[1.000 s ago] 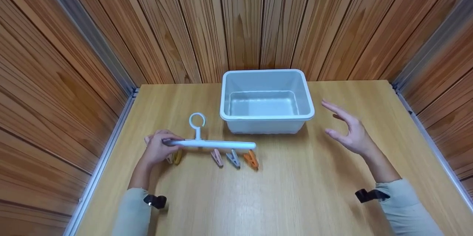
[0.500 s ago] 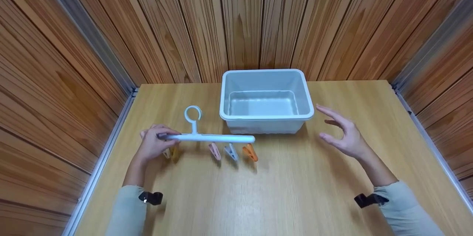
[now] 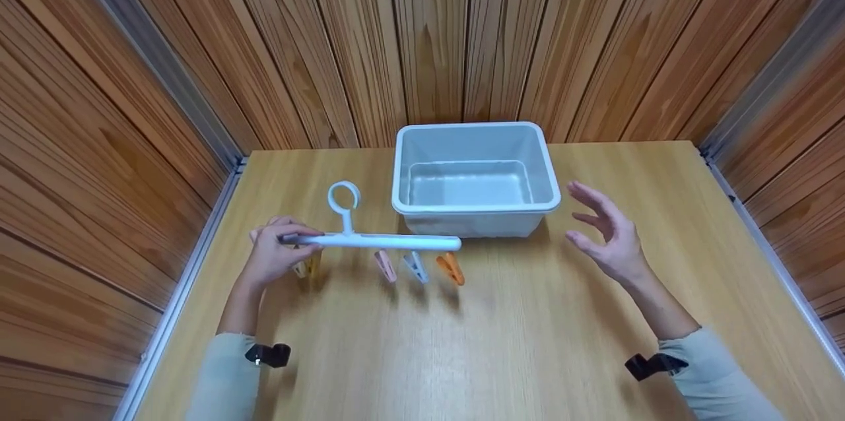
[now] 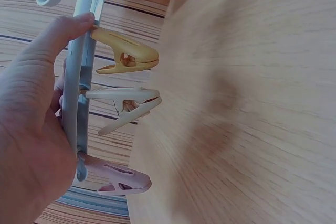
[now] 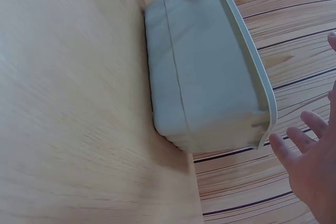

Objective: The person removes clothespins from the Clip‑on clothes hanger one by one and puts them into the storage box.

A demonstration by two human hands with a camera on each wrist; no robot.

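Note:
My left hand (image 3: pixel 277 251) grips the left end of a light blue clip hanger (image 3: pixel 389 242), its thumb lying along the bar. The hanger is held above the table with its hook (image 3: pixel 344 194) pointing up and away. Below the bar dangle a pink clip (image 3: pixel 385 266), a blue clip (image 3: pixel 416 267) and an orange clip (image 3: pixel 451 268). Close to the left hand, the left wrist view shows a yellow clip (image 4: pixel 128 53), a cream clip (image 4: pixel 126 95) and another pink clip (image 4: pixel 123 178). My right hand (image 3: pixel 614 243) hovers with spread, slightly bent fingers, holding nothing, right of the bin.
A pale grey plastic bin (image 3: pixel 475 224) stands at the back middle of the wooden table (image 3: pixel 422 355), with nothing visible inside. Wood-plank walls (image 3: pixel 436 45) enclose the back and both sides. Metal rails run along the side edges.
The left hand has lifted the hanger up and slightly away, and its clips now hang clear of the tabletop. The right hand has shifted slightly left.

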